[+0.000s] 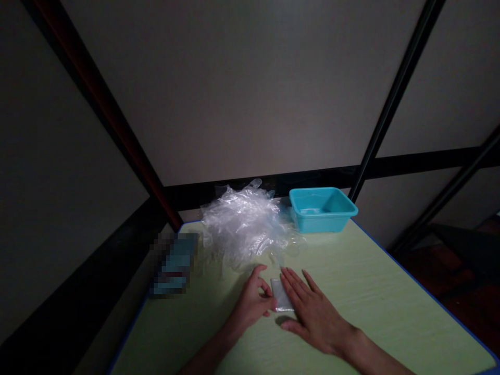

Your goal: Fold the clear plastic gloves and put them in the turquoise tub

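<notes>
Head view. Worktop (pixel 375 297): pale green, blue-edged. One small clear-plastic packet (pixel 280 297) lay there, partly under the right hand (pixel 316 315), which was flat, fingers extended. Left hand (pixel 252 299): half-curled, thumb at the packet's left edge; whether it pinched could not be told. Beyond lay a clear-plastic heap (pixel 244 224) and turquoise basin (pixel 320 223). Step, as judged: flattening; next move seemingly called for even pressure, edge steadied.

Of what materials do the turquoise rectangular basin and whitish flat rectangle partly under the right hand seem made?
Turquoise rectangular basin: probably moulded plastic, smooth, slightly glossy, judging by its rounded rim and reflections. Whitish flat rectangle: perhaps plastic film, shiny, from its bright edge glints; not certain.
</notes>
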The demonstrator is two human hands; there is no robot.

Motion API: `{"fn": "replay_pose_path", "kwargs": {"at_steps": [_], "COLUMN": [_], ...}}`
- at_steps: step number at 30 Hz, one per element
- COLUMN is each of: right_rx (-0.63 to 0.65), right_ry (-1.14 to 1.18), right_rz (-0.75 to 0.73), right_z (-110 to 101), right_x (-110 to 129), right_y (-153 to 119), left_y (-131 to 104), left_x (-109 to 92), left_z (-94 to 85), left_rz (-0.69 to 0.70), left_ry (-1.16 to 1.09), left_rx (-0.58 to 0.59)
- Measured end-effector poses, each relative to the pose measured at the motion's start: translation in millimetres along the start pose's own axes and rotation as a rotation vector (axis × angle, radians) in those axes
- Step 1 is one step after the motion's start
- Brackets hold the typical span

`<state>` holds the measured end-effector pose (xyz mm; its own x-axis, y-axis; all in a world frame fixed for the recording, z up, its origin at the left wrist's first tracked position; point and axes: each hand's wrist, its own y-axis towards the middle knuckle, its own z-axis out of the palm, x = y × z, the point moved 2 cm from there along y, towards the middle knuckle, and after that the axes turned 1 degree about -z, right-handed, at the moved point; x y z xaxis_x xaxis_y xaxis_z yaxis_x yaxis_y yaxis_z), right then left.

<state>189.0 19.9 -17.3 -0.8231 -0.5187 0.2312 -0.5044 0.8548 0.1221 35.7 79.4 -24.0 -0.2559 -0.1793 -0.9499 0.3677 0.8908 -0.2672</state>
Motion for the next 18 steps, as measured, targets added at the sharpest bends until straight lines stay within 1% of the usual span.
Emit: {"fn": "replay_pose_path", "kwargs": {"at_steps": [3, 6, 8, 10, 12, 13, 15, 18], "right_rx": [0.009, 0.008, -0.012, -0.035, -0.038, -0.032, -0.013, 0.006], "right_ry": [0.009, 0.031, 0.042, 0.035, 0.017, 0.008, -0.007, -0.022], "right_rz": [0.004, -0.006, 0.002, 0.004, -0.019, -0.036, -0.064, -0.080], "right_z": [-1, -5, -9, -12, -14, -14, -11, -7], "right_x": [0, -1, -2, -3, -3, -3, -3, -4], "right_y": [0, -1, -2, -4, -6, -7, -7, -8], "left_y": [-3, -12, -22, -33, -40, -43, -44, -42], "left_x": [-1, -4, -9, -14, -16, -16, -13, -8], "left_z": [-4.3, -7.0, -5.5, -0.1, 7.2, 10.0, 12.9, 11.6], "left_rz": [0.006, 0.056, 0.199, 0.415, 0.606, 0.657, 0.706, 0.702], "left_ry": [0.069, 0.143, 0.308, 0.595, 0.895, 1.003, 1.155, 1.256], "left_rx": [0.017, 0.004, -0.018, -0.018, 0.027, 0.056, 0.095, 0.118]}}
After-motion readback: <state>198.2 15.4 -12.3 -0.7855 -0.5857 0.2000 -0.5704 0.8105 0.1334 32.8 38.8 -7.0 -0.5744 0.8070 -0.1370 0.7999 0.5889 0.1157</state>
